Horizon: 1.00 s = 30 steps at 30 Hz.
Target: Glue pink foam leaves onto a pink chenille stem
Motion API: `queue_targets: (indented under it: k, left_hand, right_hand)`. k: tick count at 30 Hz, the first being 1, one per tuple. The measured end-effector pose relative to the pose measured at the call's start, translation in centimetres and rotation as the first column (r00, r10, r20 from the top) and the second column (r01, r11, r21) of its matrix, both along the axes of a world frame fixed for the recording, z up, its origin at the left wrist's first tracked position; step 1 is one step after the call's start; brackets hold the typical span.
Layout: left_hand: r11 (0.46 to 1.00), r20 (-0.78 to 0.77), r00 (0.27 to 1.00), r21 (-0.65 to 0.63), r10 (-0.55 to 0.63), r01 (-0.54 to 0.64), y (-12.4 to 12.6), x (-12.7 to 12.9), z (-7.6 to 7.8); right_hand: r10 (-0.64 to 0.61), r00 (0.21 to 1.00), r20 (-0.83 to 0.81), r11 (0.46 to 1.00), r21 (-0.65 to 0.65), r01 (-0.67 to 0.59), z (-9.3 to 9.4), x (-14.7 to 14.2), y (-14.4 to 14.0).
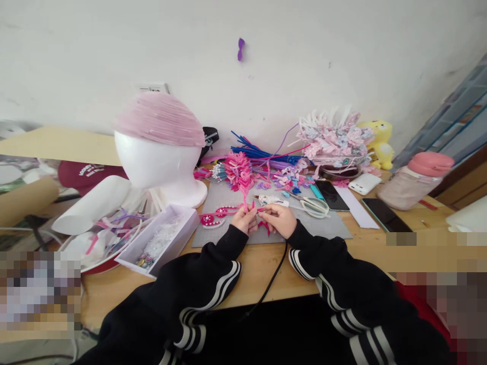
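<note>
Thin bright-pink strip [254, 209], pinched between both hands, just above the grey mat [327, 228].

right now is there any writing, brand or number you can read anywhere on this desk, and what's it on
White lettering on the maroon cap: there, but too small and blurred to read.
Print on the black item behind the mannequin head: too blurred to read.
Two phones, power bank, pink-lidded bottle: no visible text.
The left hand and right hand hold a pink pipe cleaner: no writing.

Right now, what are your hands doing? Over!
Left hand and right hand both pinching a pink pipe cleaner piece over the grey mat. Scissors and glue gun lie just behind. Nothing between the hands.
</note>
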<state>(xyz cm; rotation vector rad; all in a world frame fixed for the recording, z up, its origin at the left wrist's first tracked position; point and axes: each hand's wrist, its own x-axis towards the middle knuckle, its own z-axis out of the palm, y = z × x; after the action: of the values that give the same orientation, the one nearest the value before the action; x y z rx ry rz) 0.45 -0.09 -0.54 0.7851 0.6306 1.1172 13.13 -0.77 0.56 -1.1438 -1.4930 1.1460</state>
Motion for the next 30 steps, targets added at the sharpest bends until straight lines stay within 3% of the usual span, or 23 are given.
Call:
queue_targets:
  k: [9,18,30]
  left_hand:
    - [1.000,-0.035,0.999,-0.014,0.018,-0.018,-0.09,0.17,0.14]
    - [0.999,-0.089,0.996,0.032,0.022,-0.019,-0.03,0.26,0.01]
    - [0.998,-0.013,0.998,0.027,0.057,-0.056,-0.08,0.35,0.25]
  right_hand:
    - [0.018,0.992,-0.124,1.000,-0.013,-0.020,-0.79,0.04,0.60]
    - [-0.015,0.972,-0.236,0.996,-0.094,-0.007,-0.36,-0.12,0.49]
    - [-0.072,0.954,-0.291,0.992,-0.124,0.037,-0.17,0.01,0.40]
